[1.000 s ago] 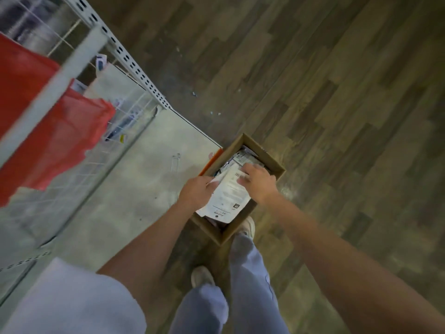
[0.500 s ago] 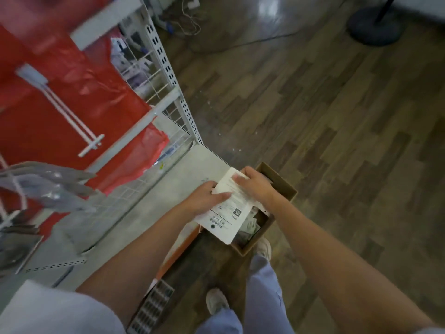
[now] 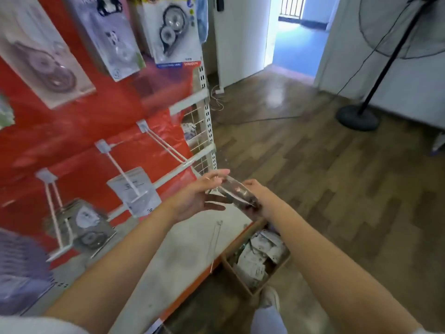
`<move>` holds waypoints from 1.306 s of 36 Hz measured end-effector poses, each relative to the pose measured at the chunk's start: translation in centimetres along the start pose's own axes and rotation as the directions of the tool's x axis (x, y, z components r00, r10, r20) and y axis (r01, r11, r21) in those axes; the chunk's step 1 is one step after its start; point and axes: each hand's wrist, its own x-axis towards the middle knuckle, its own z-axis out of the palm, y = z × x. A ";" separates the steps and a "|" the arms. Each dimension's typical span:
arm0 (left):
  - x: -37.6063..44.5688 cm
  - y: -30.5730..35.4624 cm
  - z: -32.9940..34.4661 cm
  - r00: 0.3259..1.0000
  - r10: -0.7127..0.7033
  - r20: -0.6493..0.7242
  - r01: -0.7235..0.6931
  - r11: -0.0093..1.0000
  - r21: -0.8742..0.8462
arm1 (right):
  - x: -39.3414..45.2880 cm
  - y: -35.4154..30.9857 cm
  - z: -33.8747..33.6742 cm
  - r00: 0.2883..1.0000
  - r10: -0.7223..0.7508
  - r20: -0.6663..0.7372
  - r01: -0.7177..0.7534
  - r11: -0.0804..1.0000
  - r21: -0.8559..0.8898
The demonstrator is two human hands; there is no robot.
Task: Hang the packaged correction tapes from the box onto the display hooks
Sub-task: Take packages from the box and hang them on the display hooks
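A packaged correction tape (image 3: pixel 237 192), seen nearly edge-on with its clear blister glinting, was gripped at its near end by the right hand (image 3: pixel 256 201), whose fingers were curled round it, though the fingertips themselves were hidden behind the pack. The far end of the pack was touched by the left hand (image 3: pixel 199 197), which was held palm-up with its fingers straight and spread and its thumb extended beneath the pack. Both hands were raised in front of the display rack, above the pale base shelf (image 3: pixel 183 251), with the bare forearms reaching in from the bottom of the view. Directly below the right forearm, a cardboard box (image 3: pixel 231 273) was seen on the wooden floor (image 3: pixel 337 189), against the orange edge of the shelf, with more white packs lying loosely inside it. Just left of the hands, a bare white display hook (image 3: pixel 166 147) projected from the red back panel (image 3: pixel 72 131). A hook (image 3: pixel 124 173) next to it carried a white pack, and another further left held several packs. Larger correction-tape packs (image 3: pixel 172 30) were hung along the top. A pedestal fan (image 3: pixel 361 112) was stood well apart on the right.
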 end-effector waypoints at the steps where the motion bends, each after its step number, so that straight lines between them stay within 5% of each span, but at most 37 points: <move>1: -0.6 0.3 -0.1 1.000 0.020 0.002 -0.020 0.999 0.050 | -0.3 -0.2 0.3 0.999 0.043 0.028 -0.044 0.998 0.033; 6: -3.4 1.4 0.4 0.980 0.165 -0.108 -0.135 0.961 0.241 | -3.1 -1.7 1.3 0.972 0.137 0.193 -0.141 0.990 0.008; 11: -4.8 2.1 0.6 0.892 0.337 -0.302 -0.223 0.908 0.354 | -7.0 -3.7 3.5 0.909 0.248 0.334 -0.180 0.958 -0.222; 15: -5.6 2.8 0.5 0.811 0.344 -0.473 -0.268 0.937 0.222 | -9.3 -4.0 4.8 0.930 0.092 0.356 0.024 0.951 -0.308; 18: -6.2 2.9 -0.5 0.747 0.270 -0.608 -0.262 0.959 0.105 | -8.9 -3.8 6.1 0.942 -0.122 0.314 0.169 0.977 -0.128; 26: -8.1 3.2 -2.4 0.690 0.170 -0.703 -0.242 0.970 -0.003 | -9.5 -3.7 9.6 0.871 -0.371 0.322 0.416 0.906 -0.079; 37: -13.5 1.6 -6.7 0.529 0.134 -0.838 -0.306 0.951 -0.042 | -8.2 -2.8 10.1 0.853 -0.512 0.101 0.520 0.850 -0.083; 41: -14.9 0.4 -7.8 0.542 0.082 -0.836 -0.258 0.963 -0.073 | -8.0 -1.9 11.1 0.856 -0.508 0.091 0.516 0.841 -0.162; 47: -15.5 -1.1 -7.2 0.667 0.037 -0.744 -0.157 0.983 -0.093 | -8.6 0.3 14.3 0.879 -0.404 0.254 0.467 0.837 -0.285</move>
